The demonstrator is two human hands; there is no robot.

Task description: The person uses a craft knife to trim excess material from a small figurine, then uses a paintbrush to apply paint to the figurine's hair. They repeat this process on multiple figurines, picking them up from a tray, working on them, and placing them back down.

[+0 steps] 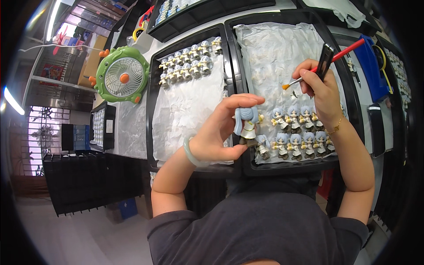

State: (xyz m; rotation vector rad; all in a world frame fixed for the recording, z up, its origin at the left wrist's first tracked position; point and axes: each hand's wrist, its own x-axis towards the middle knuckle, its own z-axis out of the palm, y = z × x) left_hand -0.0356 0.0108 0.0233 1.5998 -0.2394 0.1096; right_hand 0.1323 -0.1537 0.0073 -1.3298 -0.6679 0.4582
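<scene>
My left hand (221, 130) holds a small figurine (247, 126) with pale blue hair and a cream outfit between thumb and fingers, above the gap between two black trays. My right hand (319, 90) grips a red-handled paintbrush (329, 62) whose orange bristle tip points left, a short way above and right of the figurine; a dark flat tool also sticks up from this hand. Several finished blue-haired figurines (296, 132) stand in two rows in the right tray (282, 165). Several figurines without blue hair (187, 59) stand at the far end of the left tray (152, 101).
Both trays are lined with crinkled white plastic. A green round desk fan (121, 76) stands left of the trays. More black trays (190, 15) lie beyond, another small one (102, 128) at left. A blue holder (370, 66) sits at right. Black crates (88, 181) stand below the table edge.
</scene>
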